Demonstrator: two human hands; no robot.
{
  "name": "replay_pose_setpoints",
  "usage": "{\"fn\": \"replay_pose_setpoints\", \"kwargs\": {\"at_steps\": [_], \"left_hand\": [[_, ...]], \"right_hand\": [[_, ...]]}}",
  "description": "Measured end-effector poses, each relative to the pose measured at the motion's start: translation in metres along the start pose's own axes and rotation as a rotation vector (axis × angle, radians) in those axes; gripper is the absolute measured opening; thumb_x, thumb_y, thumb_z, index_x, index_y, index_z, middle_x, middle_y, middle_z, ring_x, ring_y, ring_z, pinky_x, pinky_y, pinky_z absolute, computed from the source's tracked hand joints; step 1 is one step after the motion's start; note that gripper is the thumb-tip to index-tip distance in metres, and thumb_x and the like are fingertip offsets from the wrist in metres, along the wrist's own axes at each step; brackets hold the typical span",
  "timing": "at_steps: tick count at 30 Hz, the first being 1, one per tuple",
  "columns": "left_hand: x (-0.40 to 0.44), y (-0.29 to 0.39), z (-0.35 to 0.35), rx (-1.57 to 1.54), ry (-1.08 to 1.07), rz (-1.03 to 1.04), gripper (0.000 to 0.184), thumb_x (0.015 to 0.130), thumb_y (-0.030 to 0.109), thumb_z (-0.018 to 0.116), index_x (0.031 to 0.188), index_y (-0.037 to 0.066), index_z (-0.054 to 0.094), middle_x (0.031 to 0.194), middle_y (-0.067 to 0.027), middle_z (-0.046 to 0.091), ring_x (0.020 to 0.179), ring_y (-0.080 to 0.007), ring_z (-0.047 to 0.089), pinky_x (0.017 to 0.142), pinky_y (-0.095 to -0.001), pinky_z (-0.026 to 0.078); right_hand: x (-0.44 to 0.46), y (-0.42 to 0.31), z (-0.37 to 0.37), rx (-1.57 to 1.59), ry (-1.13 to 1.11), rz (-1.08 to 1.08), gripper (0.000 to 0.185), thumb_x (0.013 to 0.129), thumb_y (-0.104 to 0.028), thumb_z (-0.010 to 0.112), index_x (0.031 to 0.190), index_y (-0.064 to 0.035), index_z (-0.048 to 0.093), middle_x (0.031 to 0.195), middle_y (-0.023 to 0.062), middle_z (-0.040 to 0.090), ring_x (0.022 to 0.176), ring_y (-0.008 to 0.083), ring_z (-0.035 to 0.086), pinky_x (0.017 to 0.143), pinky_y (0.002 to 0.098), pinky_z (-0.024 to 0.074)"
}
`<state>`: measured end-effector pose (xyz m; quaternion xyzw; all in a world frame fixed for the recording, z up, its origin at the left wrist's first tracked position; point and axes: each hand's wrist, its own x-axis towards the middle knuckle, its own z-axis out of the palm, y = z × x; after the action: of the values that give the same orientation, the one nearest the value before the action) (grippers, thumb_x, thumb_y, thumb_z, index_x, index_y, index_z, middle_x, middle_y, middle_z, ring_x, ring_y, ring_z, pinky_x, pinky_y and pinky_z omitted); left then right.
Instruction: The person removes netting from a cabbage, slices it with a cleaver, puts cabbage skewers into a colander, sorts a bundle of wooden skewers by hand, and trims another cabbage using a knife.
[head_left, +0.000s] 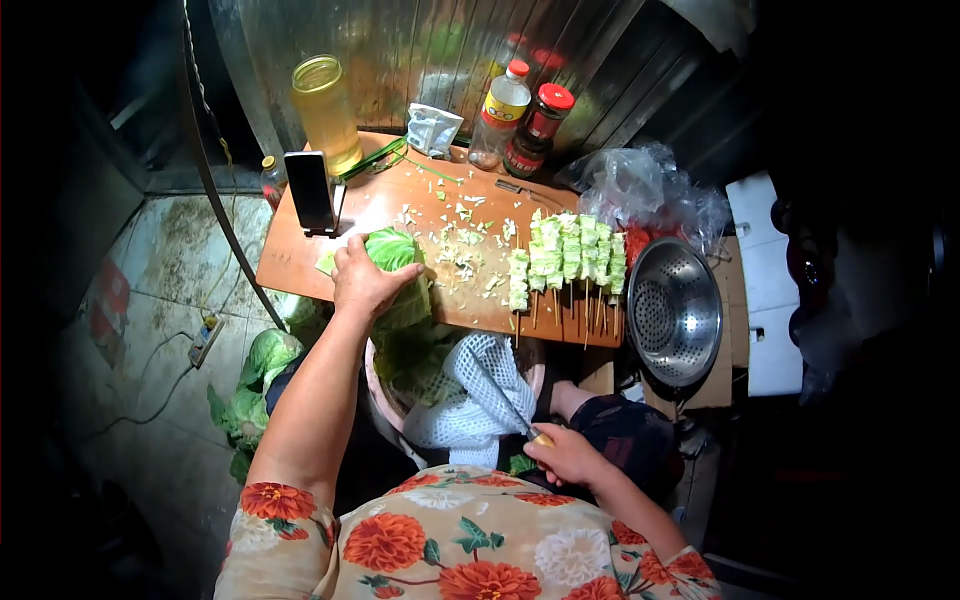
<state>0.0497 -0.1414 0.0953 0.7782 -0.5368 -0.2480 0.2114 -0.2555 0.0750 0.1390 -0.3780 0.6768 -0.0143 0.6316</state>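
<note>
My left hand [370, 280] grips a green cabbage [405, 300] at the front left edge of the wooden table [350, 210], thumb stretched across its top. In my right hand [568, 452] is a knife [503, 402], held by its wooden handle low in front of my body. Its blade slants up and left over white netting [465, 415]. Below the cabbage, leaves and the netting lie in a pink-rimmed tub [380, 395], partly hidden by my left arm. Chopped cabbage bits [462, 245] are scattered over the middle of the table.
Cabbage skewers [570, 255] lie at the table's right, beside a steel colander [675, 312]. Along the back stand a jar of yellow liquid [328, 115], a bottle [498, 115] and a red-lidded jar [540, 130]. A phone [311, 192] stands at left; cabbages [262, 375] lie on the floor.
</note>
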Motion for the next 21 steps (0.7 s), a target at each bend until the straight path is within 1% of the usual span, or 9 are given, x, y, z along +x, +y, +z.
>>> {"fn": "replay_pose_setpoints", "kwargs": {"at_steps": [3,8,10,12,13,15,16,18,21], "left_hand": [[0.002,0.000,-0.001,0.016,-0.011,-0.009,0.099,0.058,0.055,0.080,0.132,0.006,0.037,0.125,-0.0215,0.043,0.117,-0.0406,0.047,0.098,-0.0461,0.042],[0.003,-0.006,0.001,0.027,-0.022,0.029,0.101,0.057,0.055,0.081,0.133,0.005,0.037,0.130,-0.0231,0.040,0.121,-0.0415,0.044,0.102,-0.0464,0.038],[-0.008,0.004,-0.002,0.083,0.087,0.041,0.098,0.057,0.050,0.084,0.131,0.003,0.040,0.127,-0.0222,0.047,0.120,-0.0371,0.045,0.101,-0.0437,0.039],[-0.009,0.006,-0.005,0.060,0.055,0.022,0.103,0.056,0.053,0.083,0.134,0.004,0.037,0.133,-0.0248,0.040,0.124,-0.0401,0.041,0.103,-0.0448,0.037],[-0.008,0.005,-0.005,0.037,0.022,-0.002,0.108,0.055,0.056,0.082,0.137,0.004,0.033,0.138,-0.0275,0.033,0.127,-0.0430,0.038,0.104,-0.0458,0.036],[-0.004,0.002,-0.003,0.048,0.023,0.013,0.107,0.055,0.054,0.083,0.137,0.006,0.033,0.137,-0.0267,0.035,0.126,-0.0430,0.039,0.104,-0.0459,0.036],[-0.003,0.003,-0.004,0.056,0.008,0.005,0.106,0.056,0.053,0.082,0.137,0.006,0.033,0.136,-0.0264,0.035,0.125,-0.0427,0.039,0.104,-0.0458,0.036],[0.000,0.002,-0.002,0.060,-0.004,0.002,0.104,0.056,0.049,0.082,0.138,0.007,0.034,0.134,-0.0256,0.037,0.122,-0.0421,0.042,0.103,-0.0452,0.037],[0.005,0.000,-0.003,0.041,-0.016,-0.020,0.103,0.056,0.049,0.082,0.137,0.007,0.035,0.133,-0.0257,0.039,0.121,-0.0417,0.043,0.103,-0.0449,0.038]], "right_hand": [[-0.011,-0.010,0.004,0.022,0.002,-0.058,0.059,0.088,-0.030,0.062,0.137,-0.0043,0.041,0.069,0.0027,0.055,0.048,0.0091,0.050,0.044,0.0246,0.0427],[0.029,-0.020,0.016,0.166,0.082,-0.354,0.056,0.089,-0.026,0.062,0.135,-0.0038,0.041,0.071,0.0023,0.056,0.049,0.0077,0.050,0.046,0.0229,0.0426],[0.060,-0.030,0.023,0.236,0.093,-0.407,0.054,0.089,-0.023,0.062,0.135,-0.0031,0.040,0.070,0.0022,0.055,0.050,0.0079,0.051,0.046,0.0228,0.0428],[0.094,-0.042,0.030,-0.081,0.377,-0.564,0.059,0.086,-0.021,0.063,0.136,-0.0047,0.038,0.077,0.0100,0.062,0.058,0.0199,0.061,0.054,0.0318,0.0494],[0.105,-0.053,0.034,-0.080,0.381,-0.564,0.059,0.086,-0.021,0.063,0.136,-0.0047,0.038,0.077,0.0100,0.062,0.058,0.0199,0.061,0.054,0.0318,0.0494],[0.126,-0.080,0.039,-0.352,0.628,-0.520,0.063,0.083,-0.019,0.061,0.139,-0.0076,0.034,0.090,0.0195,0.064,0.076,0.0354,0.064,0.070,0.0433,0.0515],[0.138,-0.090,0.040,-0.351,0.633,-0.518,0.063,0.083,-0.019,0.061,0.139,-0.0076,0.034,0.090,0.0195,0.064,0.076,0.0354,0.064,0.070,0.0433,0.0515],[0.159,-0.103,0.041,-0.378,0.684,-0.478,0.066,0.083,-0.018,0.059,0.140,-0.0083,0.029,0.104,0.0252,0.061,0.095,0.0421,0.060,0.083,0.0487,0.0474],[0.185,-0.102,0.040,-0.507,0.714,-0.443,0.069,0.083,-0.018,0.060,0.141,-0.0078,0.026,0.114,0.0264,0.057,0.103,0.0401,0.057,0.088,0.0468,0.0459]]}}
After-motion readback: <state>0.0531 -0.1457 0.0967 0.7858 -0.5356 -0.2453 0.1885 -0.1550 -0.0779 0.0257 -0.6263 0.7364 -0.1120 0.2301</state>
